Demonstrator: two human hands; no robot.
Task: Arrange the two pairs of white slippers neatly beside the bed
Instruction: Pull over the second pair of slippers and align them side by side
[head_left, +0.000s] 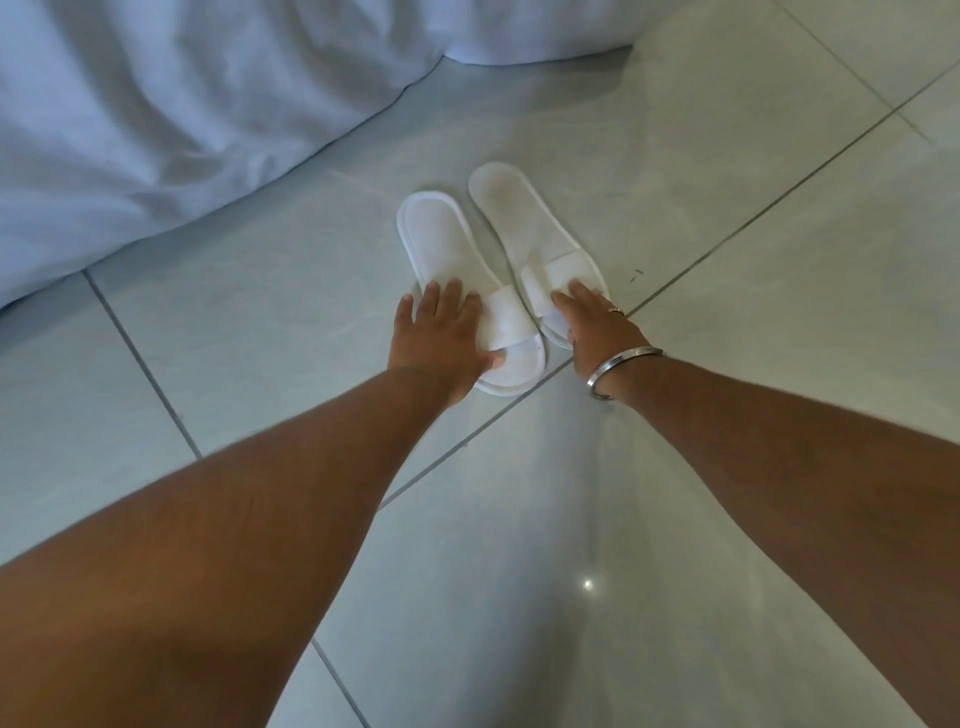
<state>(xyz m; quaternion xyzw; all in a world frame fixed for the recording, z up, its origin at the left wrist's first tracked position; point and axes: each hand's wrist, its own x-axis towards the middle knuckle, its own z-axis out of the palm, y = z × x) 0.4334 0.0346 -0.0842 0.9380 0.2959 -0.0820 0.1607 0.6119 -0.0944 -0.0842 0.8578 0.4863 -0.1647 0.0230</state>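
Two white open-toe slippers lie side by side on the tiled floor, heels pointing away from me toward the bed. My left hand (441, 332) lies on the strap of the left slipper (441, 234), fingers spread and thumb tucked in at the toe opening. My right hand (597, 327), with a ring and a silver bangle, presses on the strap and toe of the right slipper (511, 208); its thumb is hidden. The right slipper sits slightly farther away than the left one. Only this one pair is in view.
The bed's white sheet (156, 130) hangs to the floor across the upper left and along the top. Pale glossy floor tiles (727, 364) with dark grout lines spread to the right and toward me.
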